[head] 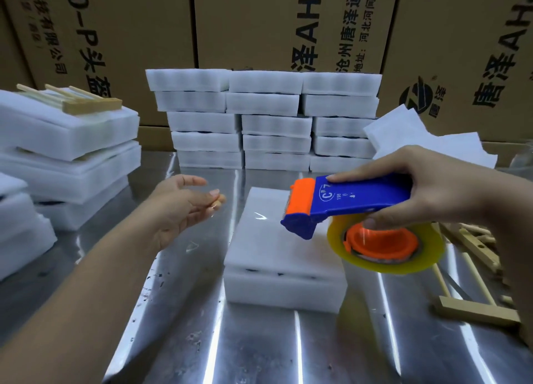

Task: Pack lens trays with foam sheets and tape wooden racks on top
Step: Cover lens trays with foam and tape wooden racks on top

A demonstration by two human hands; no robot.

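Taping step: grips tape dispenser point(360, 199) in right hand point(432, 187) over foam pack point(277, 254); left hand point(184, 207) fingers point(199, 180) half-open, hold unclear. Next: draw tape across.

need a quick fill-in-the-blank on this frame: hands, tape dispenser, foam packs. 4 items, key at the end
1. The right hand grips a tape dispenser whose body is ____ with orange parts.
2. The left hand, beside the centre foam pack, holds ____.
3. The back foam stacks stand in ____ columns.
4. A wooden rack lies on the foam pile at the ____ edge of the table.

Missing: blue; nothing; three; left.
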